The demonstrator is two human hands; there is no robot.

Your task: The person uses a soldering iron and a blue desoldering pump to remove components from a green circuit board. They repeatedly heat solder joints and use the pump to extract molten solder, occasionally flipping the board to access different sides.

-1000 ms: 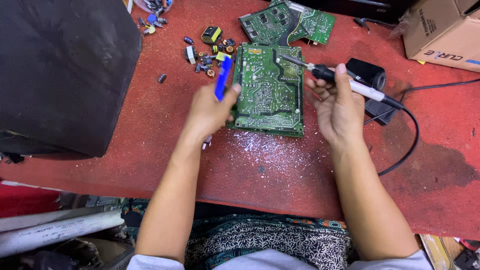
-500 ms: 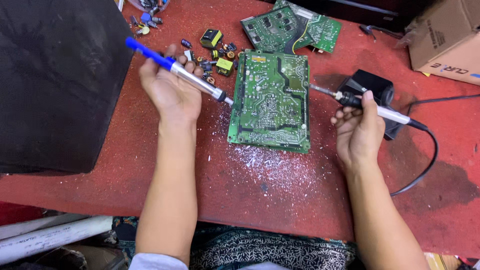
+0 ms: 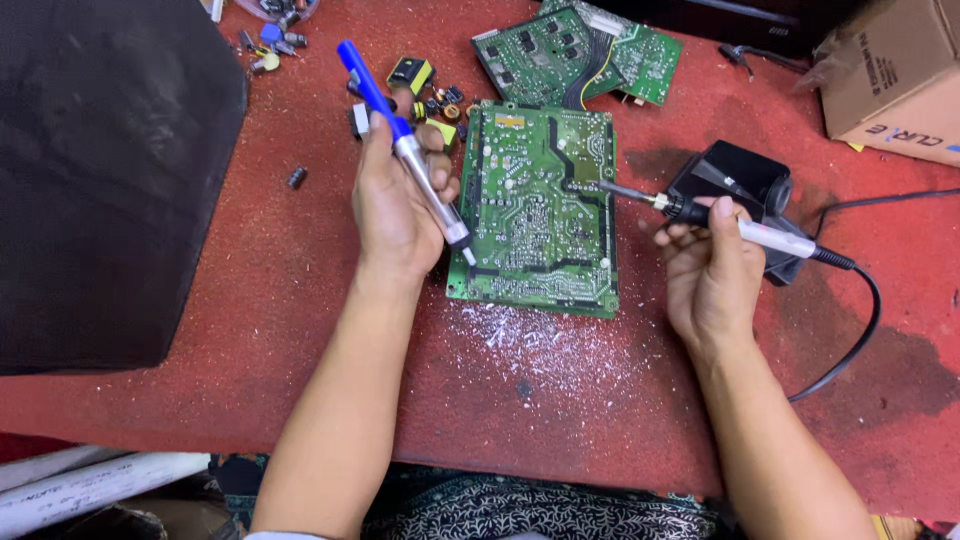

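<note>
While both hands work over a red table (image 3: 250,300), a green circuit board (image 3: 535,215) lies flat at centre frame, solder side up, long axis running top to bottom. Left hand (image 3: 395,205) sits just left of the board, grip wrapped around a desoldering pump (image 3: 405,150): blue plunger end points to the upper left of the frame, silver barrel crosses the palm, white nozzle rests on or just over the board's lower left area; contact cannot be confirmed. Right hand (image 3: 710,270) is right of the board, grip pinched on the pale handle of a soldering iron (image 3: 720,220). Iron lies nearly level, metal tip pointing left and meeting the board's right edge in its upper half. Black cord (image 3: 860,320) runs from the handle's rear and curves down at right. A black iron stand (image 3: 735,180) sits behind the right hand, partly hidden by it.

Pale speckled debris (image 3: 540,340) is scattered on the table just below the board. Two more green boards (image 3: 580,50) lie overlapping at top centre. Loose small components (image 3: 430,90) cluster between these and the pump's plunger. A large black panel (image 3: 100,170) fills the left side. Cardboard box (image 3: 895,70) at upper right.
</note>
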